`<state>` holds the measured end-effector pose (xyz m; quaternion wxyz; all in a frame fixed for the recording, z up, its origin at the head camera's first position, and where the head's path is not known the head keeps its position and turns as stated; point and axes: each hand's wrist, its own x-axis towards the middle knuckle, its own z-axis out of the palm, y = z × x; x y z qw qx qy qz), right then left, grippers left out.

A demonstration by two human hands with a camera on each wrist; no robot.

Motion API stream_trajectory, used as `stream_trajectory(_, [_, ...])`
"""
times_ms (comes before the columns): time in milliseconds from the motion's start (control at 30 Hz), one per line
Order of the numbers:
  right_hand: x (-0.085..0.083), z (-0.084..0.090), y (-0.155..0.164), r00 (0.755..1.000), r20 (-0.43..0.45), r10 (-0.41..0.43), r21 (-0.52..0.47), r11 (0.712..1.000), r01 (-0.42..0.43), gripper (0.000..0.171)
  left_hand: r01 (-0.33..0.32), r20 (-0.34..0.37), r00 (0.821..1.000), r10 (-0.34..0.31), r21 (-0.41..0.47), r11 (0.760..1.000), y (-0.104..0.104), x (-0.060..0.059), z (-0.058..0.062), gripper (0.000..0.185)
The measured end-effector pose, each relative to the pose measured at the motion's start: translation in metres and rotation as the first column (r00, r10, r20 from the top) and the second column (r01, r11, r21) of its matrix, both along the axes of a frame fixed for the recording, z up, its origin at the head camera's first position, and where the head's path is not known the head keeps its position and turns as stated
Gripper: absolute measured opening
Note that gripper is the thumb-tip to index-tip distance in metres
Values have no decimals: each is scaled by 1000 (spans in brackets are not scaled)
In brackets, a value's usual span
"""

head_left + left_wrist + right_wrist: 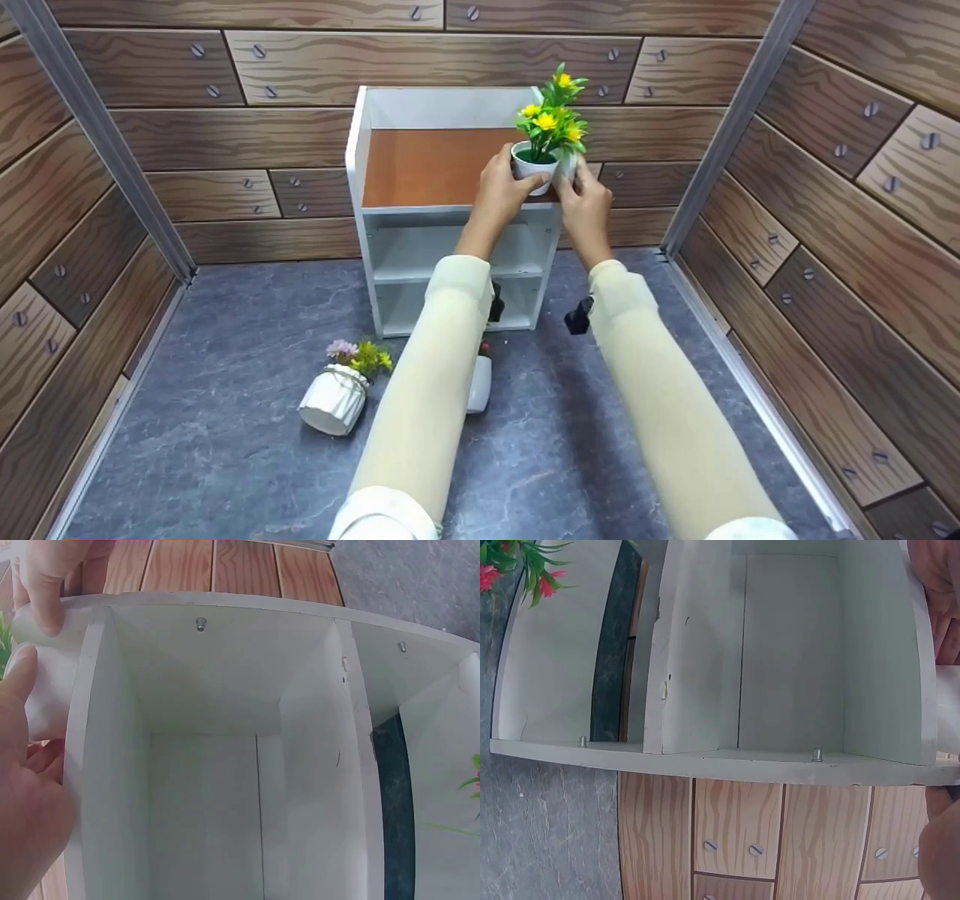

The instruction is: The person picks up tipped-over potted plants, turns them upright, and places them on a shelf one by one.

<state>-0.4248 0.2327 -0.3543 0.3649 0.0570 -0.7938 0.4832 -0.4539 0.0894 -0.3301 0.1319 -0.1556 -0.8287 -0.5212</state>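
Item: small white pot of yellow artificial flowers (541, 161), upright at the front right corner of the brown top panel of the white shelf unit (390, 225); whether its base rests fully on the panel I cannot tell

Grip: my left hand (501, 191) wraps thumb and fingers round the pot's left side; my right hand (583, 201) cups the right side, so both are grasping the pot, neither slack

Handling note: the pot sits close to the front edge and the foliage stands tall above it; I judge it best to hold it level between both palms and press evenly, so the stems do not tip it toward me

Also listed: ribbed white vase with pink and yellow flowers (337, 394), leaning on the grey marble-pattern floor (225, 465); a second white pot (480, 382) half hidden behind my left sleeve (427, 405); two empty lower shelves in the unit; wood-plank walls (862, 225) around
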Motion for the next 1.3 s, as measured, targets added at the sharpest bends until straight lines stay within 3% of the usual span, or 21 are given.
stream_trajectory(333, [-2, -2, -3, 1000, -1, 3, -3, 1000, -3, 45, 5, -9, 1000, -5, 55, 998, -7, 2, -1, 68])
stream_trajectory(700, [-1, -8, -3, 1000, -11, 6, -12, 1000, -6, 47, 22, -4, 1000, -21, 138, 990, -22, 13, -7, 83])
stream_trajectory(1033, [-3, -4, -4, 1000, 2, 13, -33, 999, -13, 49, 54, -171, 985, -18, 211, 976, -59, 40, -7, 85])
stream_trajectory(1300, [-3, -3, 1, 1000, -9, -4, -30, 1000, 3, 48, 75, -240, 971, -17, 237, 969, -92, 63, -18, 89])
